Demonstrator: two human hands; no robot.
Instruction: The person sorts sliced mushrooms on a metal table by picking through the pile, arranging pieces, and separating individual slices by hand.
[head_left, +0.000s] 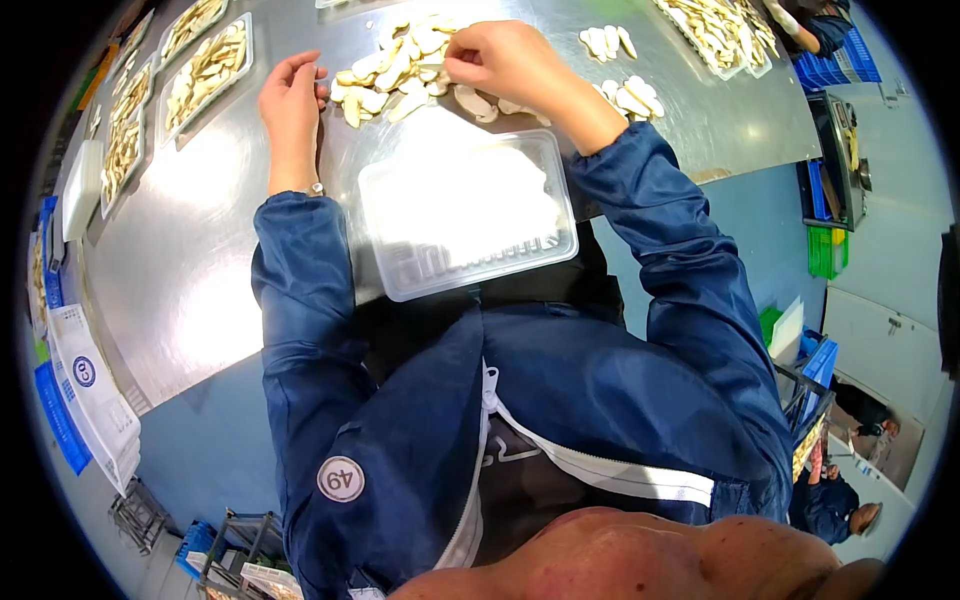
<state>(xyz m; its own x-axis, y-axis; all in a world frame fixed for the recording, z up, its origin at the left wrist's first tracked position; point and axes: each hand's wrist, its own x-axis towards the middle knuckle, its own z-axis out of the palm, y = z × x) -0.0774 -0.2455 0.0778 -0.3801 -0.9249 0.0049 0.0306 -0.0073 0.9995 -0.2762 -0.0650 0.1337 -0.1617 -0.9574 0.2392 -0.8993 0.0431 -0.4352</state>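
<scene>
A loose pile of pale, elongated food slices (385, 75), perhaps mushroom, lies on the metal table. My right hand (505, 60) reaches into its right side, fingers pinched together at a slice; the fingertips are partly hidden. Just left of the pile is my left hand (290, 105), its fingers loosely bent and apart, with nothing visible in them. A clear plastic tray (480, 275) rests at the table's front edge between my forearms, and strong glare covers much of it. More slices (475, 103) lie under my right wrist.
Filled trays (208, 78) of slices stand at the left, and another filled tray (705, 35) at the back right. Small groups of slices (635, 98) lie right of my right hand. A white printed bag (95, 375) hangs at the left edge. Other people are on the right.
</scene>
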